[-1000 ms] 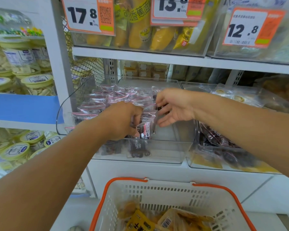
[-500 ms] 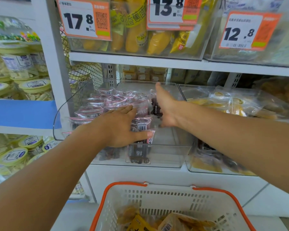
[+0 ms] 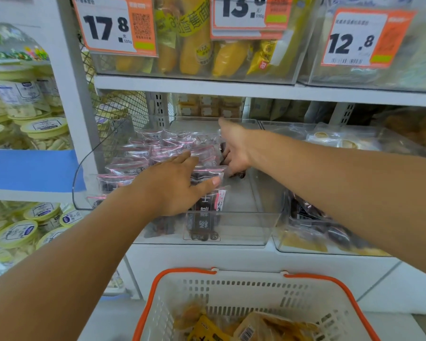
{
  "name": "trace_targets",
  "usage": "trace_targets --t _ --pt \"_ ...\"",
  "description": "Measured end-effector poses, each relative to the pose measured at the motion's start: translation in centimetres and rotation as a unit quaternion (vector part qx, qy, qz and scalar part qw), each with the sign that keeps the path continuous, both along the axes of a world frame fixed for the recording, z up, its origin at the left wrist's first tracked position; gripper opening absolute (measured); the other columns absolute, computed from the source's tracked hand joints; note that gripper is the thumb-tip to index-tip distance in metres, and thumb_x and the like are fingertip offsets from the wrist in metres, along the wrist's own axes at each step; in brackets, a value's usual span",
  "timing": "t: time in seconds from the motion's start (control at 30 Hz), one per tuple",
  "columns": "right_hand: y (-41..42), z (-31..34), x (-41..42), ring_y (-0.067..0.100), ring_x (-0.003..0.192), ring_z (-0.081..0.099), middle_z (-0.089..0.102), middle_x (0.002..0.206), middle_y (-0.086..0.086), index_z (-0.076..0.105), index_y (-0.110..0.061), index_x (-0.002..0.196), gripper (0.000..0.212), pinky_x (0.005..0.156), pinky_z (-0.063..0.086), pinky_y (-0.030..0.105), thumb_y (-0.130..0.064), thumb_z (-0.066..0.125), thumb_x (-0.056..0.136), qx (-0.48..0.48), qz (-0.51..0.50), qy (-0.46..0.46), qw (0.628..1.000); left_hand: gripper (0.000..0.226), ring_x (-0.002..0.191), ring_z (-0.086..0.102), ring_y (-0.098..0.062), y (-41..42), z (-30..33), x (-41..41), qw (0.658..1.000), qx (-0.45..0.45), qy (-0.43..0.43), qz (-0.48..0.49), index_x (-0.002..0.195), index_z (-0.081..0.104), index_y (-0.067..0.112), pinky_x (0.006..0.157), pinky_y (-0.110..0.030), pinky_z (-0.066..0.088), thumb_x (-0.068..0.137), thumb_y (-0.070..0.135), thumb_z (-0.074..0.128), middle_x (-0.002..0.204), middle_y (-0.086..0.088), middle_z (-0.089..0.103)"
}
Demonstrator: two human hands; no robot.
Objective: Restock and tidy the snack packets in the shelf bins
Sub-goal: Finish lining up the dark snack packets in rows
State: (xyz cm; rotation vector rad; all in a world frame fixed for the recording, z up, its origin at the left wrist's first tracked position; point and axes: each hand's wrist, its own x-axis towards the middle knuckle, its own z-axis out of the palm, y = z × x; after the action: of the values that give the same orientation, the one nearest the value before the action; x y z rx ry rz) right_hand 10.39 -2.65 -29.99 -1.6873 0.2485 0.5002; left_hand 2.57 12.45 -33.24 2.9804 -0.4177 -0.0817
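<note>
The pink-trimmed clear snack packets [image 3: 167, 153] lie in overlapping rows inside the clear acrylic shelf bin [image 3: 253, 227], filling the part that runs from under the left hand [image 3: 175, 188] back and to its left. The rows' long axis runs from the bin's front lip away toward the back wall, and each packet lies crosswise to that line. The left hand rests flat on the front packets, fingers straight and spread, pressing rather than gripping.

The right hand [image 3: 235, 151] reaches deeper, just beyond and to the right of the left hand's fingertips, at the right-hand edge of the stack. Its index finger points toward the back wall while the lower fingers curl down by a small dark item on the bin floor; whether they actually pinch it cannot be told, as the fingers hide the contact.

Bare bin floor opens to the right of both hands, between the stack and the bin's right wall, so that is probably where packets can be slid or squared up. The right hand is nearer that gap. Below the forearms, the white plastic basket with orange rim [image 3: 155, 291] holds yellow packets [image 3: 207, 328].
</note>
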Motion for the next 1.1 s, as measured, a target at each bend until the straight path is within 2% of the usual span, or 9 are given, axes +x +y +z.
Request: trace_targets --t 0.1,0.2,0.27,0.37,0.53,0.7,0.83,0.97,1.1 --pt "-3.6 2.1 -4.7 0.024 0.134 0.049 0.051 0.147 0.004 0.052 -0.020 0.143 0.054 0.104 0.045 0.038 -0.051 0.052 0.099 -0.208 0.114 -0.208 0.949 0.093 0.148 0.026 -0.023 0.2 0.2 -0.1 0.999 -0.047 -0.007 -0.002 0.157 0.010 0.034 0.118 -0.050 0.026 0.079 0.084 0.017 0.165 0.005 0.010" --pt "-10.8 3.4 -9.7 0.001 0.092 0.066 0.074 0.102 -0.007 0.075 -0.022 0.105 0.022 0.085 0.052 0.024 -0.038 0.063 0.096 -0.417 0.180 -0.447 0.771 0.080 0.140 0.039 -0.026 -1.1 1.0 -0.5 0.982 -0.070 -0.171 -0.028 0.150 0.034 0.023 0.112 -0.049 0.034 0.090 0.076 0.026 0.155 -0.005 0.039" --pt "-15.6 3.3 -12.0 -0.002 0.104 0.061 0.069 0.121 -0.009 0.067 -0.027 0.125 0.042 0.095 0.048 0.024 -0.048 0.068 0.089 -0.504 0.195 -0.450 0.711 0.062 0.120 0.053 -0.021 -3.8 1.8 -1.7 0.955 -0.157 -0.244 -0.063 0.134 0.051 0.023 0.097 -0.037 0.044 0.091 0.066 0.042 0.133 0.000 0.058" --pt "-19.9 1.7 -13.0 0.008 0.130 0.048 0.047 0.150 -0.014 0.038 -0.035 0.150 0.087 0.107 0.036 0.024 -0.071 0.067 0.075 -0.532 0.244 -0.305 0.751 0.044 0.109 0.049 -0.004 -8.9 1.9 -3.6 0.943 -0.247 -0.168 -0.143 0.124 0.057 0.029 0.088 -0.014 0.037 0.088 0.055 0.058 0.119 0.015 0.056" --pt "-21.0 -0.5 -11.5 0.000 0.078 0.056 0.061 0.085 -0.019 0.059 -0.042 0.104 0.031 0.069 0.045 0.031 -0.066 0.065 0.085 -0.505 0.323 -0.346 0.722 0.062 0.142 0.025 -0.007 -12.5 0.0 -2.7 0.947 -0.103 -0.152 -0.263 0.146 0.045 0.026 0.110 -0.004 -0.003 0.092 0.055 0.055 0.149 0.009 0.044" --pt "-20.8 -1.2 -10.9 0.011 0.078 0.062 0.069 0.088 -0.009 0.069 -0.031 0.106 0.036 0.071 0.055 0.040 -0.059 0.049 0.093 -0.543 0.266 -0.400 0.689 0.067 0.138 0.037 -0.013 -13.8 0.3 -1.5 0.945 -0.047 -0.174 -0.273 0.147 0.043 0.028 0.120 -0.034 0.020 0.088 0.054 0.061 0.145 0.007 0.050" --pt "-21.5 -0.3 -10.8 0.014 0.071 0.064 0.070 0.077 -0.004 0.075 -0.023 0.091 0.030 0.070 0.054 0.043 -0.046 0.055 0.096 -0.475 0.229 -0.371 0.764 0.048 0.130 0.044 -0.002 -15.7 0.7 -0.4 0.940 0.010 -0.172 -0.294 0.133 0.053 0.044 0.121 -0.041 0.013 0.087 0.049 0.066 0.130 0.024 0.056" --pt "-23.8 0.8 -11.5 0.009 0.094 0.065 0.073 0.106 -0.010 0.072 -0.029 0.118 0.030 0.082 0.053 0.029 -0.040 0.067 0.090 -0.507 0.243 -0.351 0.749 0.016 0.095 0.061 -0.010 -16.2 0.9 0.2 0.925 -0.117 -0.177 -0.314 0.108 0.069 0.035 0.090 -0.038 0.047 0.094 0.030 0.062 0.098 0.016 0.069" --pt "-24.5 1.3 -12.6 0.000 0.101 0.055 0.061 0.125 -0.018 0.059 -0.031 0.138 0.050 0.073 0.036 0.002 -0.043 0.070 0.090 -0.528 0.280 -0.299 0.744 0.016 0.093 0.062 0.003 -15.1 1.8 0.3 0.894 -0.339 -0.194 -0.219 0.098 0.068 0.036 0.077 -0.025 0.048 0.096 0.022 0.060 0.093 0.020 0.068"
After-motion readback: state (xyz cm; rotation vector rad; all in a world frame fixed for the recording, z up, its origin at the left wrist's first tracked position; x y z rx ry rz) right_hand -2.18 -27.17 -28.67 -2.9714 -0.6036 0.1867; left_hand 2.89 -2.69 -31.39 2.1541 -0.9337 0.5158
